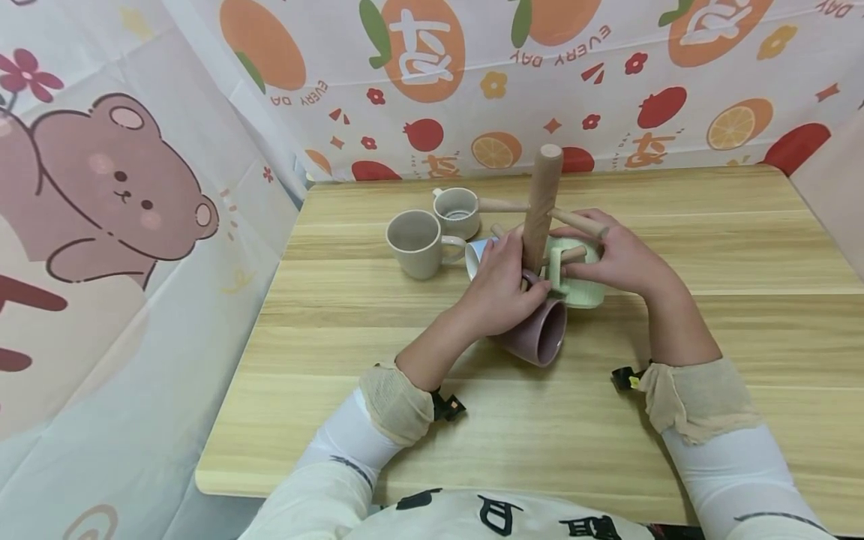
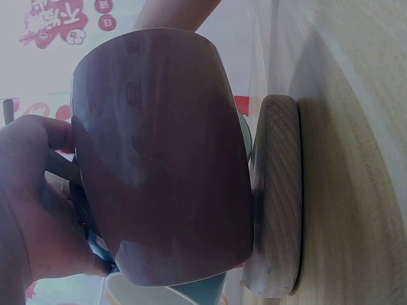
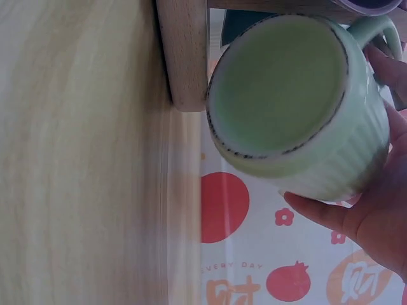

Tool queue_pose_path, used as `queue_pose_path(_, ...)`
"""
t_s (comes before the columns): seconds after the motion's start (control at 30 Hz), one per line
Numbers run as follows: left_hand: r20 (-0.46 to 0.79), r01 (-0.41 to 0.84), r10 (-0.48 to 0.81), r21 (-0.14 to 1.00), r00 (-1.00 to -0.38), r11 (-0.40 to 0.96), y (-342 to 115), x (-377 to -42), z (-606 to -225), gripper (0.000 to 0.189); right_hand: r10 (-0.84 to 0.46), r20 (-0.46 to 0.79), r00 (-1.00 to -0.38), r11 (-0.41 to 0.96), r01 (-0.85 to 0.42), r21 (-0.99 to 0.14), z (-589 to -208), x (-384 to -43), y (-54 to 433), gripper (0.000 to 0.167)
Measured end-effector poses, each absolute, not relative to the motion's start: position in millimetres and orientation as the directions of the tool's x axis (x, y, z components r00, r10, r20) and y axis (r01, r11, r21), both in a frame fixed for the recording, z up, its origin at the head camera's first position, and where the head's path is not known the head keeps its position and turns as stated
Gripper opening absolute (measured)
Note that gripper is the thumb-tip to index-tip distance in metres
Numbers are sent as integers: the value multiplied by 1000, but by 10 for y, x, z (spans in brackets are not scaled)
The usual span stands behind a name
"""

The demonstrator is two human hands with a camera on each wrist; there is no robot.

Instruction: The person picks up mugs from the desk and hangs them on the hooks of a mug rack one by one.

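Note:
A wooden mug tree [image 1: 544, 202] with slanted pegs stands on the table, its flat base [image 2: 280, 190] showing in the left wrist view. My left hand [image 1: 498, 289] curls at the front of the post and holds a purple mug [image 1: 536, 334] by its handle side; the mug lies sideways, mouth toward me. On the right, my right hand [image 1: 624, 259] grips a light green mug [image 3: 286, 95], its handle [image 1: 556, 268] turned toward the post beside a peg [image 1: 574, 253]. Behind my left hand, a white and blue mug [image 1: 475, 255] is partly hidden.
Left of the mug tree, a grey-beige mug [image 1: 415, 244] stands upright with its handle to the right. Behind it is a smaller pale cup [image 1: 457, 214], close to a left-pointing peg. A patterned curtain [image 1: 540, 97] borders the table's [image 1: 324, 337] far edge.

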State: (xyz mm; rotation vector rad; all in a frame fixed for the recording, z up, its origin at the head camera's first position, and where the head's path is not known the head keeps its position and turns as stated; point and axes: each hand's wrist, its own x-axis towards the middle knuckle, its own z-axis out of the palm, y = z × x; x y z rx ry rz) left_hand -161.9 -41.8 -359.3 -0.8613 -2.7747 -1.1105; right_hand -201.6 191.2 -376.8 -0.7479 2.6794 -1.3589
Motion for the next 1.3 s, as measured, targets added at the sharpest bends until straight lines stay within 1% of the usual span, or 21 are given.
queue_pose_path(0.17, 229, 506, 481, 627, -847, 592, -413, -1619, -3598, 71, -407, 125, -905, 531, -346, -774, -3755, -2019, 1921, 72)
queue_pose_path(0.37, 229, 507, 481, 623, -847, 596, -411, -1622, -3598, 70, -381, 106, -918, 545, -316, -777, -3752, -2024, 1907, 72)
queue_pose_path(0.5, 233, 515, 485, 610, -843, 603, -414, -1621, -3595, 69, -387, 78, -919, 568, -304, -765, -3762, -2022, 1896, 71)
queue_pose_path(0.6, 229, 515, 488, 606, -843, 606, -416, -1621, -3593, 69, -403, 45, -914, 586, -296, -754, -3774, -2028, 1894, 63)
queue_pose_path(0.73, 229, 516, 489, 606, -842, 605, -418, -1624, -3596, 69, -423, 26, -906, 591, -298, -750, -3781, -2039, 1888, 45)
queue_pose_path(0.8, 231, 516, 487, 607, -842, 604, -419, -1623, -3599, 69, -433, 17, -901, 589, -297, -752, -3786, -2034, 1891, 41)
queue_pose_path(0.9, 232, 512, 483, 614, -844, 601, -416, -1626, -3605, 69, -445, -8, -896, 590, -286, -755, -3801, -2025, 1901, 41)
queue_pose_path(1.1, 256, 522, 475, 610, -842, 596, -410, -1640, -3618, 65, -455, -96, -886, 600, -225, -768, -3814, -2021, 1903, 44)
queue_pose_path(1.3, 223, 507, 480, 606, -848, 614, -411, -1632, -3609, 72, -453, -130, -882, 604, -197, -772, -3795, -2019, 1900, 48)
